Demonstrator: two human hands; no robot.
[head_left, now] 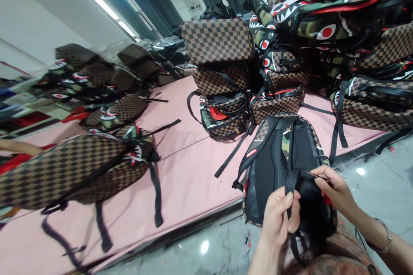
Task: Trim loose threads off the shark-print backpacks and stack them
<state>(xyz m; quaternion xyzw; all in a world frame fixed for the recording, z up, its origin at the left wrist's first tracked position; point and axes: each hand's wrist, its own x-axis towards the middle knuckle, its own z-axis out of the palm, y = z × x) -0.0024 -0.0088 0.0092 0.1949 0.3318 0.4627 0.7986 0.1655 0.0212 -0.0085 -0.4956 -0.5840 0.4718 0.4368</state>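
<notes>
A backpack (261, 172) with a black padded back and brown checkered edges leans in front of me, its top against the pink table and its lower end near my lap. My left hand (280, 210) is closed around a black strap (292, 180) of this backpack. To its right, my right hand (332, 184) pinches the edge of a black padded shoulder strap (306, 193). The black webbing end hangs below my left hand. What lies under the right fingertips is partly hidden.
Checkered backpacks (219, 43) stand stacked at the table's far side, beside a tall pile of camouflage shark-face backpacks (325, 30). More backpacks (64, 167) lie at the left with straps trailing over the pink table (190, 172). Another person's arm (19, 147) shows at the left edge.
</notes>
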